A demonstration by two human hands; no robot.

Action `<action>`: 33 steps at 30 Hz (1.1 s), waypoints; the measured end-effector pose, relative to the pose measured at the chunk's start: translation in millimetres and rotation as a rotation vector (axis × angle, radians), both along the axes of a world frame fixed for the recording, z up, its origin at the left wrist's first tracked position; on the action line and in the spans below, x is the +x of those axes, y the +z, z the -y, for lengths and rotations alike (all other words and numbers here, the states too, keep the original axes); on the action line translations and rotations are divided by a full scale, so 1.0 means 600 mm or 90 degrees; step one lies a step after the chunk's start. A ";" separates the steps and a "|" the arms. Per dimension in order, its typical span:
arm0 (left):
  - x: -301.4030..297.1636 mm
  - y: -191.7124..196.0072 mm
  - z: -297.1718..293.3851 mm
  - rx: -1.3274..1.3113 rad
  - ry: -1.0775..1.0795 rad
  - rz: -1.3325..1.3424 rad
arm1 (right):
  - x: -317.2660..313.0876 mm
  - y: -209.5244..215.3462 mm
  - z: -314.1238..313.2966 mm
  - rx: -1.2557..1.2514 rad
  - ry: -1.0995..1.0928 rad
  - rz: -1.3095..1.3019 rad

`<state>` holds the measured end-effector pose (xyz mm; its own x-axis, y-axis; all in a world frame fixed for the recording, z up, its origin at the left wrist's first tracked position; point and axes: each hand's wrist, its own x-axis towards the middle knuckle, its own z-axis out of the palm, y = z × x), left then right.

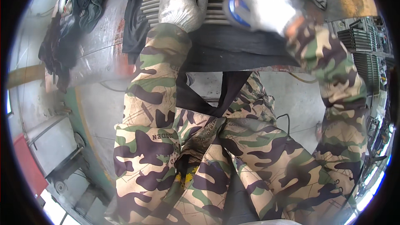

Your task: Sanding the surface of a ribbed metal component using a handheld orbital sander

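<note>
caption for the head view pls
Gloved left grip flat on metal rods over black cloth; right grip holds a blue object.

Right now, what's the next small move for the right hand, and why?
Probably slide the blue-rimmed round object slightly rightward along the metal rods: the right hand grips it over them, close to the left hand, which lies flat across the rods, seemingly steadying them.
</note>
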<state>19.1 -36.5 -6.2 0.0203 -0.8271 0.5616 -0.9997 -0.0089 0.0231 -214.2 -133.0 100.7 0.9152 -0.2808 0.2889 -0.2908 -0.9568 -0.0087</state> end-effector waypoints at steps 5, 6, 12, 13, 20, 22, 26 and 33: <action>-0.001 0.010 0.000 0.012 0.012 -0.011 | 0.013 0.012 -0.002 0.018 -0.005 -0.002; -0.003 0.000 0.002 0.008 0.005 -0.025 | 0.021 0.002 0.014 -0.002 -0.025 -0.004; -0.012 0.017 -0.004 0.038 0.048 -0.016 | 0.004 0.024 -0.024 0.040 0.053 -0.037; -0.015 0.028 0.000 0.018 0.037 -0.050 | 0.007 0.025 -0.017 0.039 0.030 -0.034; -0.028 0.042 0.012 -0.003 0.014 -0.139 | -0.024 0.009 -0.003 -0.019 -0.017 -0.102; -0.008 0.035 -0.006 -0.005 0.048 -0.143 | -0.006 -0.002 -0.018 0.039 0.051 -0.076; -0.004 0.036 -0.013 0.039 0.073 -0.163 | 0.021 -0.005 0.023 0.019 -0.005 -0.064; -0.010 0.033 -0.011 0.096 0.090 -0.178 | 0.003 0.006 -0.018 0.052 0.041 -0.090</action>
